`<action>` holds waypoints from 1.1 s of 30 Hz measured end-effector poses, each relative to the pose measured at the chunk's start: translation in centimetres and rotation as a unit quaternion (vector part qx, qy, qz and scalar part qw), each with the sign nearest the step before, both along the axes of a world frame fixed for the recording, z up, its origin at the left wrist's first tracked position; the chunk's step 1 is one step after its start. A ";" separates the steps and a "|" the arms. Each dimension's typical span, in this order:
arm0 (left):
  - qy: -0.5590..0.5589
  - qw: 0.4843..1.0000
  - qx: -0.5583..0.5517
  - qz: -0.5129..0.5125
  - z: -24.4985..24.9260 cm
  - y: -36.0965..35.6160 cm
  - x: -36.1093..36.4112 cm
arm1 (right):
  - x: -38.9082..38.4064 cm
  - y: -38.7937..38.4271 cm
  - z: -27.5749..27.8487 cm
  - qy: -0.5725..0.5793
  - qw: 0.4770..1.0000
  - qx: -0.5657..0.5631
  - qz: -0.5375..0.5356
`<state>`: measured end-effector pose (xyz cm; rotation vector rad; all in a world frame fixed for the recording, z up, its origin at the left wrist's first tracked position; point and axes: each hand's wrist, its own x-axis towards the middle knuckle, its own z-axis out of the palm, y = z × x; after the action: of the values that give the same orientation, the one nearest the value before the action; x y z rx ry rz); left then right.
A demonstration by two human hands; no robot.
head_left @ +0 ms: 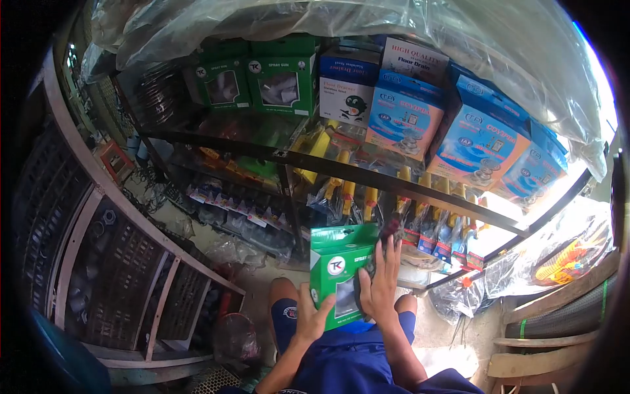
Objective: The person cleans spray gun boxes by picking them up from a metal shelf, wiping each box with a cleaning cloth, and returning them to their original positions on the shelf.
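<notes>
My left hand (314, 316) grips the lower left side of a green "TK Spray Gun" box (323, 253), thumb on its front. The box has a clear window and a hang tab, and it is tilted above my lap. Over the box's right side lies my right hand (379, 289), its fingers long and close together. A dark, brush-like thing with a dark red end (392, 226) sits against that hand, passing between it and the box. Most of this thing is hidden by the fingers, so its exact kind does not show.
In front is a dark-framed shelf (394, 180) with green spray gun boxes (282, 82), a floor drainer box (344, 95) and several blue boxes (476, 141). Yellow-handled tools (348, 197) are below. Clear plastic sheeting (295, 16) drapes the top. Dark crates (108, 262) stand left.
</notes>
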<state>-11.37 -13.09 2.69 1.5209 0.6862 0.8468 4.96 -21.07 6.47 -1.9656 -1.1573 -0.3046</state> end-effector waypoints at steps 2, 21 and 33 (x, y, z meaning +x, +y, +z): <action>0.002 1.000 -0.016 -0.006 0.1 -0.7 0.3 | -1.1 0.5 1.2 -0.014 1.000 -0.016 0.005; 0.027 1.000 0.009 0.002 1.4 0.0 -0.5 | -1.6 0.5 -0.8 0.015 0.999 0.015 0.047; 0.062 0.998 -0.021 -0.017 1.2 0.0 -0.4 | 1.1 1.8 1.4 -0.075 0.992 -0.021 0.103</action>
<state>-11.78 -13.06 3.84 1.5519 0.7612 0.7127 6.04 -19.30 7.88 -1.8659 -1.4620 -0.3256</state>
